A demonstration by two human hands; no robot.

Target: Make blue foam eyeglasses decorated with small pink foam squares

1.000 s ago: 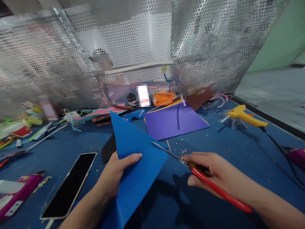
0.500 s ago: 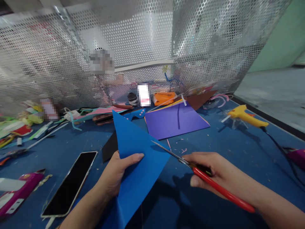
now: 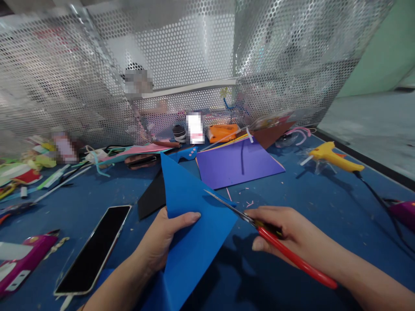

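My left hand [image 3: 175, 233] grips a blue craft sheet [image 3: 201, 246], thumb on top and the other fingers hidden beneath. The sheet is held up above the table, one pointed corner standing up and away from me. Red-handled scissors [image 3: 298, 261] are in my right hand [image 3: 279, 229], their blades lying across the sheet's far right edge. A narrow flap of blue sticks out beyond the blades. Behind my left hand lies a black piece of sheet [image 3: 154, 194], partly covered by the blue one.
A purple sheet [image 3: 227, 166] tops a stack further back. On the left lie a phone [image 3: 94, 250] and a magenta tool [image 3: 29, 263]. A yellow glue gun [image 3: 337, 160] with a cord sits at right. Perforated metal panels [image 3: 181, 52] stand behind the table [image 3: 311, 190].
My left hand and the blue sheet have shifted slightly right. The scissors have moved a little left, further across the sheet, and the blue flap at the edge stands out more.
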